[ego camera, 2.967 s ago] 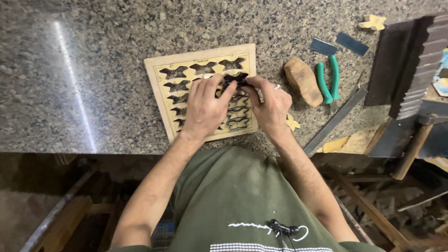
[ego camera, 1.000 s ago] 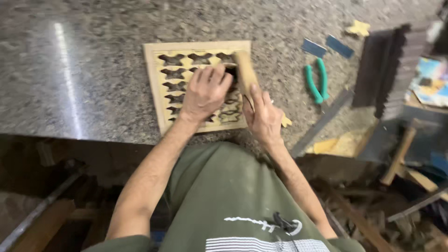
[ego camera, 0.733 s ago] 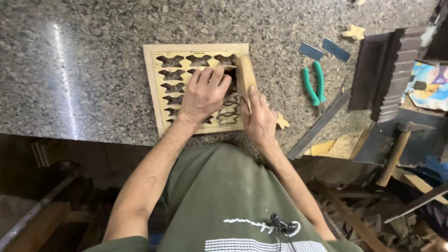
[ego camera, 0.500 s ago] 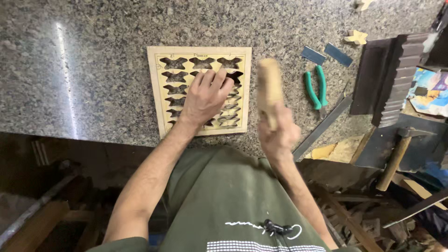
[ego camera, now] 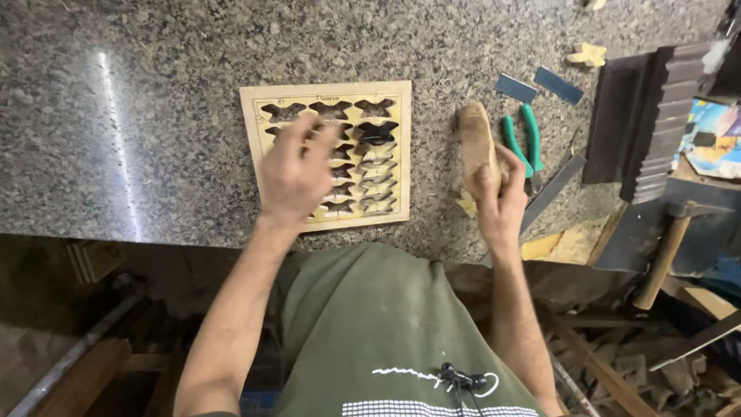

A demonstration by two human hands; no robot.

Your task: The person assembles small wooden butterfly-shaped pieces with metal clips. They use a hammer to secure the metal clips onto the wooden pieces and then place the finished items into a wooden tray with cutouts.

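Observation:
A square wooden board with several dark cross-shaped cut-outs lies on the granite counter. My left hand hovers over the board's left half, fingers spread and blurred, holding nothing. My right hand grips the lower end of a long wooden block, which rests on the counter to the right of the board. A small yellow wooden piece lies just left of that hand.
Green-handled pliers lie right beside the block. Two flat blue-grey blades, a metal strip, a dark ridged wooden block and a hammer sit further right. Wood scraps lie below the counter edge.
My right hand carried the wooden block from the board's right side over to the counter beside the pliers. My left hand lifted off the board and spread its fingers.

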